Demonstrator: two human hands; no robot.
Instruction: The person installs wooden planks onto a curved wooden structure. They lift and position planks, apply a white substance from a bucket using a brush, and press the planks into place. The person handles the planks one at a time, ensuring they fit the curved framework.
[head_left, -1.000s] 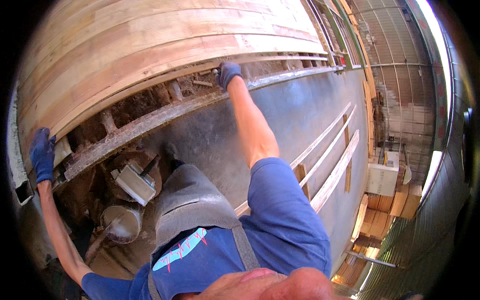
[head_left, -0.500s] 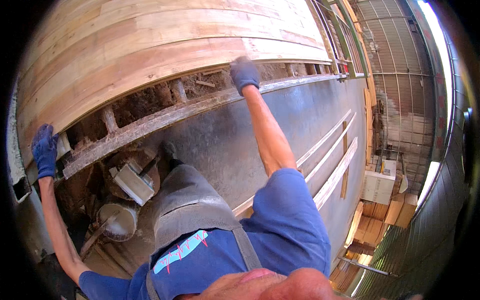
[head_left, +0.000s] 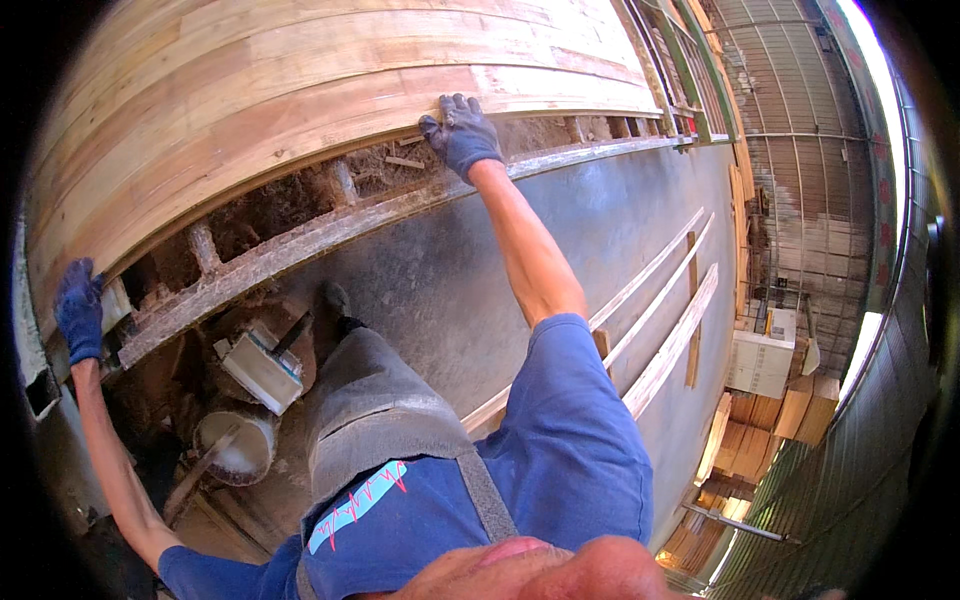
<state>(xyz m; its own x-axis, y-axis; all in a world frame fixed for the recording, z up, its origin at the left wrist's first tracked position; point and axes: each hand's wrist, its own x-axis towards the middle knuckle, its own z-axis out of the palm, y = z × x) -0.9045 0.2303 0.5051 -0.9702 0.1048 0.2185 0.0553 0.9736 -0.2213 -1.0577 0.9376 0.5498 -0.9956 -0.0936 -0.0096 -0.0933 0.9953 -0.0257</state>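
Long pale wooden boards [head_left: 330, 50] lie edge to edge over a dusty frame in front of me. My left hand [head_left: 80, 312], in a dark blue glove, is at the left end of the nearest board with its fingers bent against the wood. My right hand [head_left: 462, 135], gloved in the same way, lies over the near edge of that board farther right. Its fingers and thumb are spread, the fingertips on the top face. Below the board, a dusty metal rail [head_left: 290, 247] runs along the frame, with short crossbars and wood debris behind it.
By my legs stand a white-topped bucket [head_left: 237, 445] with a stick in it and a pale box-shaped block [head_left: 260, 368]. Thin wooden strips [head_left: 672, 345] lie on the grey floor at right. Behind them are a white box [head_left: 762, 362] and stacked wood [head_left: 735, 450].
My right hand has moved slightly left and from a blurred, closed-looking shape to spread fingers on the board. The left hand stays at the board's end.
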